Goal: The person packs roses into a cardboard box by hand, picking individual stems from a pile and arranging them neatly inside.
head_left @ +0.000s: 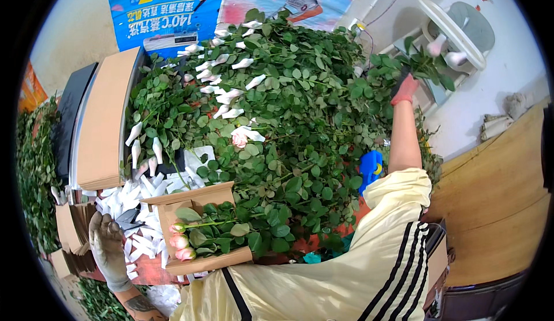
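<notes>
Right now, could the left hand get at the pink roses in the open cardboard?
Probably yes: the left hand looks empty, with just white pieces and the cardboard's edge between it and the pink roses.

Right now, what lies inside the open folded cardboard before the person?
Inside the folded cardboard lie pink roses, heads toward its left end, with green leaves and a green stem. Leaves cover much of its bottom, so anything underneath cannot be seen.
</notes>
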A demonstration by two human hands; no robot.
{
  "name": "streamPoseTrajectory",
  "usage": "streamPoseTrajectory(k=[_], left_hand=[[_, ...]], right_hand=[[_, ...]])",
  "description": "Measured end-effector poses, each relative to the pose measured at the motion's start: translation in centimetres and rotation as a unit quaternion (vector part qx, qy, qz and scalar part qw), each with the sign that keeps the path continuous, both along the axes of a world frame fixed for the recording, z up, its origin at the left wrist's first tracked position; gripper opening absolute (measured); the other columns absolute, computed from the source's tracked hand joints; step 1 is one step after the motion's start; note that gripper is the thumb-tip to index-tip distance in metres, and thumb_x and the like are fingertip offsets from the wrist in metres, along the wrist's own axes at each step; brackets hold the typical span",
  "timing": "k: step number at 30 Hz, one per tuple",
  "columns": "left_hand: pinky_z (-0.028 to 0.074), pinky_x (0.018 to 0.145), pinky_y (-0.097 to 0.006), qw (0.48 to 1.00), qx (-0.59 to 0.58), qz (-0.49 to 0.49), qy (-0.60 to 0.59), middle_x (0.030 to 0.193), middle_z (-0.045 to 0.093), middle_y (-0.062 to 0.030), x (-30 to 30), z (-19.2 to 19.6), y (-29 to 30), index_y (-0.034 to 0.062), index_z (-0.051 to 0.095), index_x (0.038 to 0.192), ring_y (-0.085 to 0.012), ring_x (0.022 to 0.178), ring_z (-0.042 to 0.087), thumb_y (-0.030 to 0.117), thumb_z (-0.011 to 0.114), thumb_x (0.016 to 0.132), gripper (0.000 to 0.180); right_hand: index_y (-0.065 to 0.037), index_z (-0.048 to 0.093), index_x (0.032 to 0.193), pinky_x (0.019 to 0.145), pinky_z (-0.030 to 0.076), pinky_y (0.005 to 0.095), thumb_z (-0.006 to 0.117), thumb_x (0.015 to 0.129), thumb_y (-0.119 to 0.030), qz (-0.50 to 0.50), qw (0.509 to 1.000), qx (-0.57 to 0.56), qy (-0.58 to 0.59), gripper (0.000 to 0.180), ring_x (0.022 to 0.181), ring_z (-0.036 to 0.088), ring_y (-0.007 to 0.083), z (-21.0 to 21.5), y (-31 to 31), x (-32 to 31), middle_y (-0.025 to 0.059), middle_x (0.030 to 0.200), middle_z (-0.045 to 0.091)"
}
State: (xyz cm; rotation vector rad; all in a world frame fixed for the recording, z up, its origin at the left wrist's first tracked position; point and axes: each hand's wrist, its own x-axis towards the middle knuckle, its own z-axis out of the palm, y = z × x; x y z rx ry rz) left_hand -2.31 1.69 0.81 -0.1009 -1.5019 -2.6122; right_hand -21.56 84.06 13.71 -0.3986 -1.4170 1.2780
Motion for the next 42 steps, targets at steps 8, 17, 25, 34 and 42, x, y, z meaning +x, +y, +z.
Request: streamPoseTrajectory(k=[8, 17, 25, 34, 42], left_hand=[[0.038, 0.092, -0.03, 1.0, -0.014, 0.007, 0.011, 0.12, 0.049, -0.0093, 0.5, -0.5, -2.3, 0.0021, 0.033, 0.134, -0.0149, 0.103, 0.049, 0.031, 0.044, 0.094, 0.051], [0.04, 0.089, -0.029, 0.999, -0.024, -0.032, 0.025, 0.121, 0.05, -0.0088, -2.0, -0.8, -1.1, 0.0043, 0.037, 0.131, -0.0156, 0.099, 0.051, 0.033, 0.049, 0.092, 0.05], [0.043, 0.084, -0.031, 0.999, -0.049, -0.017, -0.013, 0.115, 0.055, -0.0099, -1.0, -0.1, 0.9, 0.0028, 0.044, 0.125, -0.0163, 0.095, 0.054, 0.033, 0.058, 0.088, 0.05], [0.043, 0.088, -0.031, 0.995, -0.05, 0.051, -0.067, 0.115, 0.055, -0.0117, 0.2, -2.0, -0.8, 0.0009, 0.04, 0.127, -0.017, 0.1, 0.054, 0.031, 0.055, 0.09, 0.05], [0.042, 0.09, -0.032, 0.991, -0.097, 0.043, -0.081, 0.117, 0.05, -0.0125, -0.8, -2.0, 0.6, 0.0001, 0.039, 0.128, -0.0178, 0.102, 0.051, 0.033, 0.051, 0.091, 0.051]], right_hand=[[0.007, 0.054, 0.11, 0.072, 0.048, 0.0363, 0.047, 0.081, -0.012, -0.226, 0.972, -0.064, 0.001, 0.035, 0.081, 0.057, 0.0219, 6.3, -0.2, 15.2, 0.0113, 0.098, 0.062], [-0.005, 0.059, 0.096, 0.081, 0.043, 0.038, 0.054, 0.076, -0.011, -0.433, 0.513, 0.682, -0.288, 0.021, 0.078, 0.057, 0.025, 8.2, -13.4, 14.0, 0.0111, 0.09, 0.06], [-0.004, 0.043, 0.125, 0.094, 0.037, 0.04, 0.063, 0.066, -0.02, 0.058, 0.623, 0.681, -0.382, 0.064, 0.104, 0.047, 0.0337, -14.0, -29.1, -4.1, 0.0169, 0.118, 0.047], [-0.008, 0.043, 0.127, 0.103, 0.031, 0.0405, 0.054, 0.08, -0.039, 0.3, 0.408, 0.587, -0.632, 0.057, 0.117, 0.044, 0.0357, -18.0, -29.3, -2.7, 0.02, 0.125, 0.046], [-0.01, 0.05, 0.071, 0.071, 0.044, 0.0297, 0.044, 0.085, -0.018, 0.184, 0.45, 0.741, -0.464, 0.017, 0.061, 0.053, 0.019, -22.8, -34.4, -9.0, 0.0031, 0.064, 0.054]])
